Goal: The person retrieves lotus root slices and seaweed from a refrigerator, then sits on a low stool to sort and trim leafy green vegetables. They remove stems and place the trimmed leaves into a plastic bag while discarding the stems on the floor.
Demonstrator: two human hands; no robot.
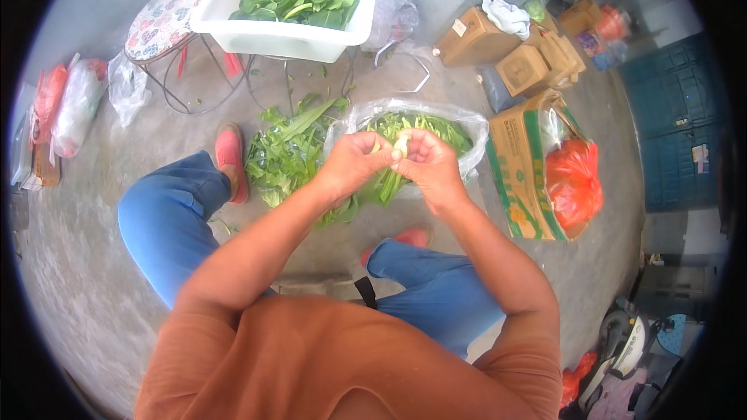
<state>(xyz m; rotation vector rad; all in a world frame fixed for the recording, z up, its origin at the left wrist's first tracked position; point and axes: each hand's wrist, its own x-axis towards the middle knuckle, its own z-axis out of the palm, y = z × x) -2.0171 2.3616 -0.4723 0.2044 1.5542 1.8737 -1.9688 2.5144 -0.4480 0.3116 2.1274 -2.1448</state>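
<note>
My left hand [354, 162] and my right hand [430, 165] meet in front of me, thumbs and fingertips pinched together. Between them is a pale green vegetable stem [401, 144], its paler end poking up at the right fingertips. Below, a clear plastic bag [476, 136] lies open on the floor with green stalks [424, 126] inside. To its left spreads a loose heap of leafy greens [284, 152]. My hands partly cover the bag and the heap's edge, so whether the stalks just under my fingers are held or lying there cannot be told.
Beyond the heap, a white plastic tub [284, 37] of leafy greens stands raised beside a round patterned stool [167, 19]. At right is a cardboard box [517, 163] with a red plastic bag [573, 179]; more boxes [533, 62] lie behind. My pink shoes [228, 157] flank the greens.
</note>
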